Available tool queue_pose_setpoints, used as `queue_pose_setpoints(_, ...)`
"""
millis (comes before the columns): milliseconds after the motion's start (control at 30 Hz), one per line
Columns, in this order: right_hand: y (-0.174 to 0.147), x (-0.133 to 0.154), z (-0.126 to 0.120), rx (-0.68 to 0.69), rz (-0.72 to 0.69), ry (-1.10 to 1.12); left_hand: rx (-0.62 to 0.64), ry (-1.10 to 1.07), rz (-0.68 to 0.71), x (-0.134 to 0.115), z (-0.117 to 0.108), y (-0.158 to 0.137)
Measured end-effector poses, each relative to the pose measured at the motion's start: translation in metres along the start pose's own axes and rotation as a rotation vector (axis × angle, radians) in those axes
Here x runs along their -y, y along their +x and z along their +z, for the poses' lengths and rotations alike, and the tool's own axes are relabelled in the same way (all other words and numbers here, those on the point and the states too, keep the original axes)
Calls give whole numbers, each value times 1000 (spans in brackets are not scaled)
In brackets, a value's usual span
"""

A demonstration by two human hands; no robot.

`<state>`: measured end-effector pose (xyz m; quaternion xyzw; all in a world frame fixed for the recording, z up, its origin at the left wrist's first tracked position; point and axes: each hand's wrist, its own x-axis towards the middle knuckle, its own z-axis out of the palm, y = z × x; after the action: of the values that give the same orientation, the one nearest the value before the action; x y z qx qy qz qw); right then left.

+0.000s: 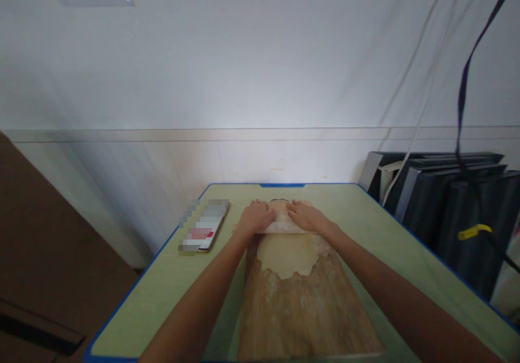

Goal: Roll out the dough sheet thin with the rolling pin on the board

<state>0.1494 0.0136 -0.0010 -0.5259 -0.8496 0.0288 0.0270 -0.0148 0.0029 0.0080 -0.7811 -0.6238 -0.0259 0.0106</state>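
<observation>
A thin, pale sheet of dough (287,254) with a ragged near edge lies on a worn wooden board (303,319). Across the board's far part runs a pale rolling pin (286,228), apparently with dough around it; its exact outline is hard to make out. My left hand (258,215) is laid over the pin's left side, fingers bent forward over it. On the right side, my right hand (307,215) presses down, its fingers angled inward. Both hands' undersides are hidden. Between them shows a pale patch, and a dark curved edge lies just beyond.
The board rests on a pale green table (382,254) with a blue rim. A phone (205,226), partly pixelated, lies left of the board. Dark folder-like panels (442,206) stand beside the table on the right, near a hanging dark strap (463,86). A white wall (260,81) rises behind.
</observation>
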Motion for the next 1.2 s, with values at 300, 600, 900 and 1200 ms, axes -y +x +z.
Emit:
queue_pose_setpoints(300,-76,29,10,-128,40,-13,-68,16,45,-16,2,-72)
queue_pose_setpoints(600,-62,29,4,-164,72,-39,-16,-48,9,-13,0,-48)
queue_pose_setpoints(900,-11,8,-6,-129,167,-16,-26,-60,-145,6,5,7)
queue_pose_setpoints(1200,-60,31,7,-236,99,-61,-8,-9,-47,-8,-1,-43)
